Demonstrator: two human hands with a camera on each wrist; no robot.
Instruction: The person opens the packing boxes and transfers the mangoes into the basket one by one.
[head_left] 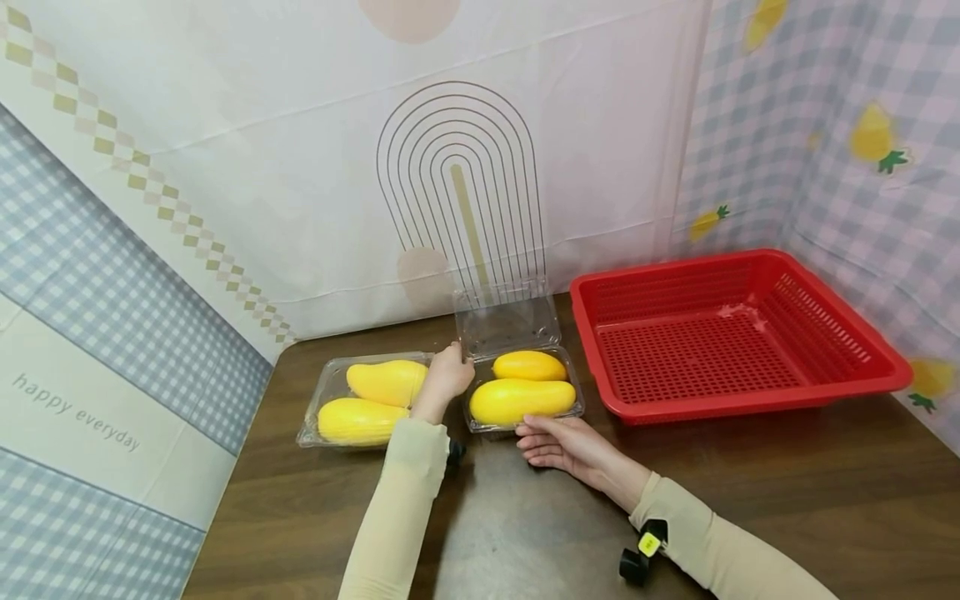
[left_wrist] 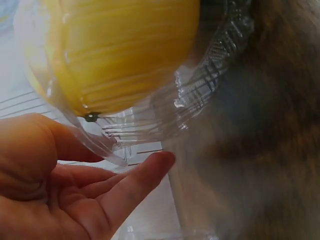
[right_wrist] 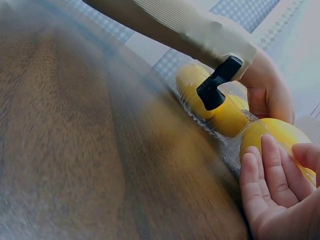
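Note:
Two yellow mangoes (head_left: 522, 402) lie in a clear plastic clamshell box (head_left: 486, 427), its lid (head_left: 517, 321) tipped up against the wall. My left hand (head_left: 447, 375) is at the box's back left corner; in the left wrist view the rim runs between thumb and fingers (left_wrist: 132, 187), below a mango (left_wrist: 130, 50) with a dark stem spot. At the front rim, my right hand (head_left: 566, 446) has its thumb on the edge and its fingers lower, against the outside in the right wrist view. Left of it, a second clear box (head_left: 309, 421) holds two mangoes (head_left: 360, 421), partly behind my left hand.
A large red plastic basket (head_left: 738, 400) with perforated sides stands on the right. Everything rests on a brown wooden table (head_left: 300, 508). Patterned cloth walls (head_left: 300, 167) rise behind and at both sides. Black wrist cameras (head_left: 637, 565) hang from my sleeves.

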